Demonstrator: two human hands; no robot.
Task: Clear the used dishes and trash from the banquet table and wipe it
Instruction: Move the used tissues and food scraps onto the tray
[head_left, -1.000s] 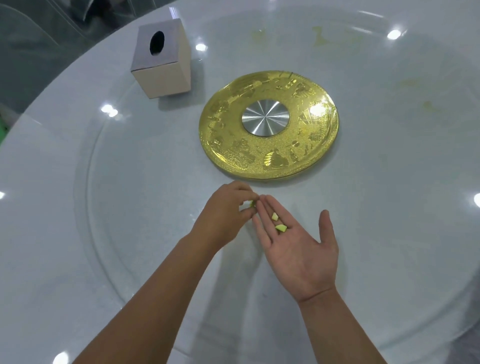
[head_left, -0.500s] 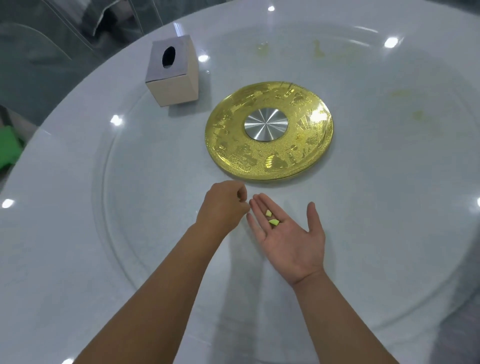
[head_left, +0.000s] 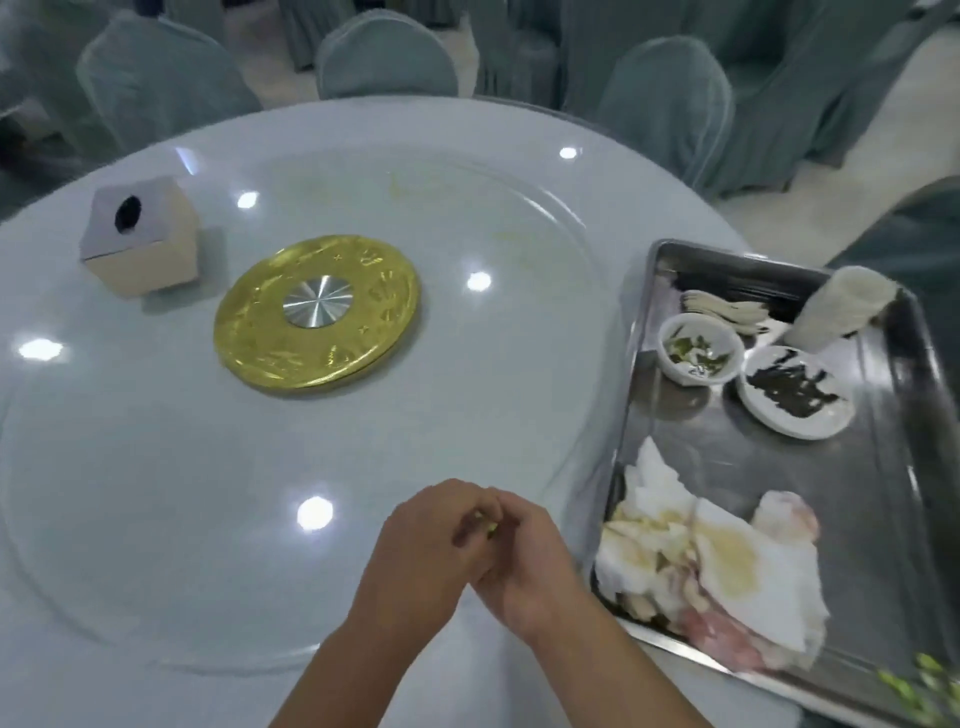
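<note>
Worktop (head_left: 156, 493): round, glossy, pale, with a glass turntable. Tray (head_left: 769, 467): flat steel at the right edge, carrying dishes and soiled napkins. Left hand (head_left: 431, 540) and right hand (head_left: 524, 561) are cupped together, grip closed on small yellow-green scraps (head_left: 488, 527). Advice: keep palms sealed, tip over the tray.

On the table (head_left: 156, 467), the round plate (head_left: 317, 316) sits in the middle. The box (head_left: 140, 244) is at ten o'clock from it. The tray (head_left: 883, 499) lies at three o'clock, holding two bowls (head_left: 698, 349) and napkins (head_left: 727, 566).
</note>
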